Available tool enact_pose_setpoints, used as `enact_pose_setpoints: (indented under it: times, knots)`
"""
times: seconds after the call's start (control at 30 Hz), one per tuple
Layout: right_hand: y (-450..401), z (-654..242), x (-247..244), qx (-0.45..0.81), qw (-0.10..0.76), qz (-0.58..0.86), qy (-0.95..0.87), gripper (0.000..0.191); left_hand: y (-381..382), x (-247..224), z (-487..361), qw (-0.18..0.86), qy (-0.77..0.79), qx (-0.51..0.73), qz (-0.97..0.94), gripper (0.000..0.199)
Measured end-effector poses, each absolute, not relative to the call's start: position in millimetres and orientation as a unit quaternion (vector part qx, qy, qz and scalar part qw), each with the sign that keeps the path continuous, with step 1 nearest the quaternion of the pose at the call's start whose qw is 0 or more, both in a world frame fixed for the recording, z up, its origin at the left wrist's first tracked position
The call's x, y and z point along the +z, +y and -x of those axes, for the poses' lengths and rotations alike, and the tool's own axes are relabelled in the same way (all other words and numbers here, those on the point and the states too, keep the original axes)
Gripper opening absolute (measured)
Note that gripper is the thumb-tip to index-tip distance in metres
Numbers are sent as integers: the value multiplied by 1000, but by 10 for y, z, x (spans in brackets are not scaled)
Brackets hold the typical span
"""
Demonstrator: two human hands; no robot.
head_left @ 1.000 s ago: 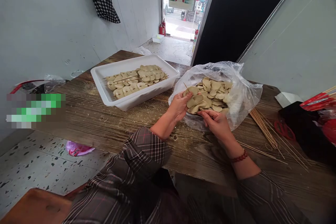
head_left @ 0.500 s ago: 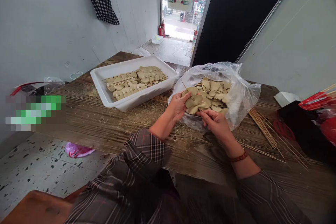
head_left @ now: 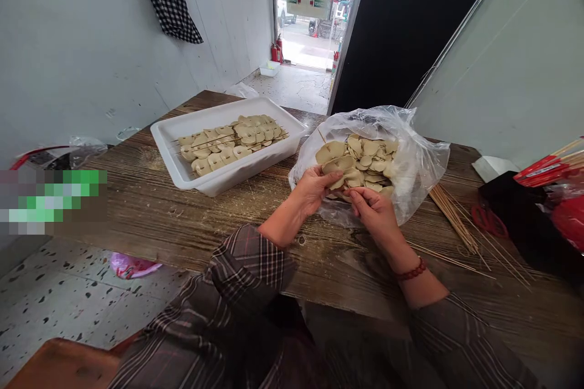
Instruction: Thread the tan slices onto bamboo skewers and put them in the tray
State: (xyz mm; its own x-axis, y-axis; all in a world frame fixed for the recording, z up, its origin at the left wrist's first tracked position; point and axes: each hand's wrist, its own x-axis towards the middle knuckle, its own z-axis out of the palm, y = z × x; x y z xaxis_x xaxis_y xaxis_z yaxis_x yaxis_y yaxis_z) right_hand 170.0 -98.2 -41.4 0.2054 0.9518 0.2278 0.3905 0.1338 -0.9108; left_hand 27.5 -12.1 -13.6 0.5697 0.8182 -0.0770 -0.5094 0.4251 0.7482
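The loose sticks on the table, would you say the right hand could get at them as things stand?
Probably yes: the sticks lie largely uncovered to the right of the right hand, though its fingers are pinched at the slices.

left hand point(head_left: 314, 190): thumb extended, fingers curled | right hand point(head_left: 375, 209): thumb and forefinger pinched | forearms point(head_left: 281, 222) angled inward

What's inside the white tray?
The white tray holds rows of flat tan pieces threaded on thin sticks, some overlapping. The pieces cover much of the tray's floor; whatever lies beneath them can't be seen.
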Motion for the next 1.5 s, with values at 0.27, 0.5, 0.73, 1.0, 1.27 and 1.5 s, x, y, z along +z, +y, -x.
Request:
enact_pose_setpoints:
  times: [0.27, 0.5, 0.73, 1.0, 1.27, 1.5]
  knots:
    - [-1006, -1649, -353, 306, 501, 604, -538, 38, -168, -108, -323, 773, 228, 453, -381, 48]
    - [-998, -1624, -316, 368, 500, 600, -505, 41, -123, -109, -307, 759, 235, 472, -381, 50]
    - [-1002, -1619, -292, 338, 506, 601, -518, 43, -118, -129, -293, 773, 232, 442, -390, 46]
    - [-1006, -1644, -314, 330, 496, 604, -530, 43, -125, -87, -283, 766, 230, 448, -398, 50]
    - [-997, -1658, -330, 348, 505, 598, -516, 41, -202, -109, -310, 771, 215, 434, -414, 51]
    - [-981, -1702, -380, 336, 499, 600, -528, 39, -184, -150, -334, 765, 220, 432, -424, 53]
